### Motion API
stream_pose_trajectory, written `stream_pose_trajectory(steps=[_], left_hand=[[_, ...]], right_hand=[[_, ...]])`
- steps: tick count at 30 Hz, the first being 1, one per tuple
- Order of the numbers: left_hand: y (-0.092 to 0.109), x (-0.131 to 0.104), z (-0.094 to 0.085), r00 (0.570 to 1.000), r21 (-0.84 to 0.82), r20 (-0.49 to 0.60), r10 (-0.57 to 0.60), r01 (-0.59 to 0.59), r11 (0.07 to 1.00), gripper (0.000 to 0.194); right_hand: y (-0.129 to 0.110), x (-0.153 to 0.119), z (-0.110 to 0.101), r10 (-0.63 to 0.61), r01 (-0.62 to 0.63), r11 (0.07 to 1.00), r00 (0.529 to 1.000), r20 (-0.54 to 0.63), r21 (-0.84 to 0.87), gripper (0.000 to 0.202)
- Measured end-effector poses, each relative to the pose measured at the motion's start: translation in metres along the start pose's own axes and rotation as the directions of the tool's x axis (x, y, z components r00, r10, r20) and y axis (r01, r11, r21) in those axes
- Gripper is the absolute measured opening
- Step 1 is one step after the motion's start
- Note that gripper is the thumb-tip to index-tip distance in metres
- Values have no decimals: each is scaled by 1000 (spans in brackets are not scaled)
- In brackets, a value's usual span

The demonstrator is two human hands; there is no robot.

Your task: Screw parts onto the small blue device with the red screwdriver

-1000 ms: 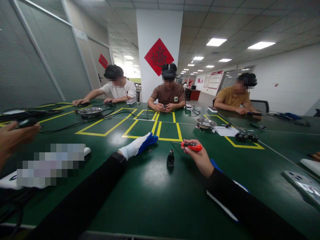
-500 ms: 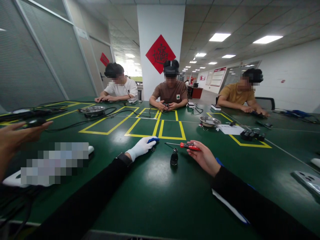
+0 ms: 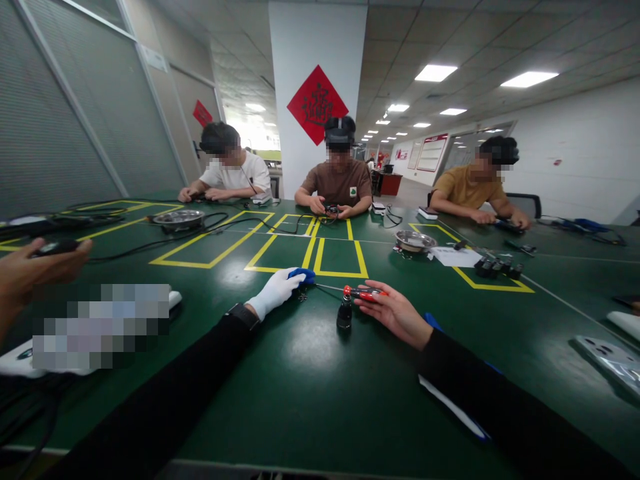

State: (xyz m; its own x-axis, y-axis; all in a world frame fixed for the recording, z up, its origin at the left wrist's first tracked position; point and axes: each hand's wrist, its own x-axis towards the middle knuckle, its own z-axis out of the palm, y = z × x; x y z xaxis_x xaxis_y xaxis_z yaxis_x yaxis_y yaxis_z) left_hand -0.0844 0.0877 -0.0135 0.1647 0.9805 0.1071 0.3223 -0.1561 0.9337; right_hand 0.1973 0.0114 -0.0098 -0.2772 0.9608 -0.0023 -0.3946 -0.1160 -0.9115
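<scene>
My left hand [image 3: 277, 291] wears a white glove with blue fingertips and rests on the green table, its fingers bent; what they hold, if anything, is hidden. Small dark bits [image 3: 303, 294] lie beside its fingertips. In my bare right hand [image 3: 397, 312] is a red and black screwdriver [image 3: 365, 293], its shaft pointing left with the tip at the gloved fingertips. A black cylindrical part [image 3: 345, 313] with a narrow top stands upright on the table, just below the screwdriver.
Yellow tape rectangles [image 3: 343, 274] mark the green table [image 3: 310, 407]. Metal bowls [image 3: 415, 242] [image 3: 179, 220], black parts [image 3: 499, 268] and a phone [image 3: 607, 360] lie around. Three people sit opposite; another person's hand [image 3: 43, 270] is at left. A blue-white glove [image 3: 453, 405] lies under my right forearm.
The screwdriver has moved left with my right hand, bringing its tip to the gloved fingertips. The whole view has shifted slightly.
</scene>
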Motion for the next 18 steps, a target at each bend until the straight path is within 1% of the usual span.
stream_pose_trajectory(steps=[6,12,15,18], left_hand=[[1,-1,1,1000,-25,-26,-5,4,1000,41],[5,-4,3,1000,-78,-5,-19,18,997,42],[6,-6,4,1000,-69,-4,-2,1,998,43],[5,-5,5,999,-44,-17,34,-35,998,41]], right_hand=[[0,0,-3,-28,27,999,999,-36,-32,31],[-2,-3,1,-25,26,996,999,20,-83,26],[-3,-4,3,-33,36,994,999,32,-100,25],[-3,-3,3,-51,51,995,999,10,-88,23]])
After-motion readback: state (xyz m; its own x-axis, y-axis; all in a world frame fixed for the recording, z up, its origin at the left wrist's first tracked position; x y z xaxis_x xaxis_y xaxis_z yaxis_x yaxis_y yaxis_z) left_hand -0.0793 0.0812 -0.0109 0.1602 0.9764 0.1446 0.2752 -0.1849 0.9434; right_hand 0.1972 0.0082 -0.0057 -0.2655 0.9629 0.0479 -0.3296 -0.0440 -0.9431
